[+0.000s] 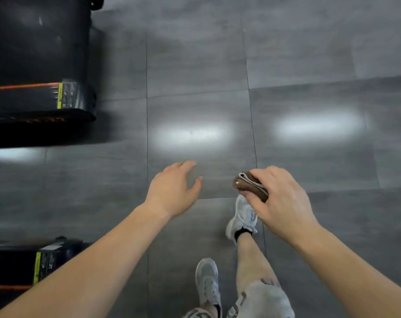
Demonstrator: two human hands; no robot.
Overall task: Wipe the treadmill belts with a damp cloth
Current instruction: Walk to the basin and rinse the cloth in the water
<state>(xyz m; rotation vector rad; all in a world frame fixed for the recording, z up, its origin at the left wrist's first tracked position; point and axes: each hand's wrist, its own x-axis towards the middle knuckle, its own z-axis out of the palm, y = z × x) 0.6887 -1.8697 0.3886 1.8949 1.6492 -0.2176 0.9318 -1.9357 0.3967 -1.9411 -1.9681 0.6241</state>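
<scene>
A folded cloth (252,185) is grasped in the right hand (279,198), the left hand (174,189) is held slack and empty, and no treadmill belt (34,49) is being wiped yet.

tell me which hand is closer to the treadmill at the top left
Left. The left hand is open over the floor, right of the treadmill; the right hand, gripping the brown cloth, is farther right.

Floor (195,65): grey stone-look tiles, smooth, semi-gloss, mirrors the lamps as soft patches. Cloth (252,185): brown fabric, folded, matt, pale edge. Treadmill (34,42): black belt, dull sheen; end cap black plastic, glossy label. Shoes (242,216): grey knit mesh, matt.
</scene>
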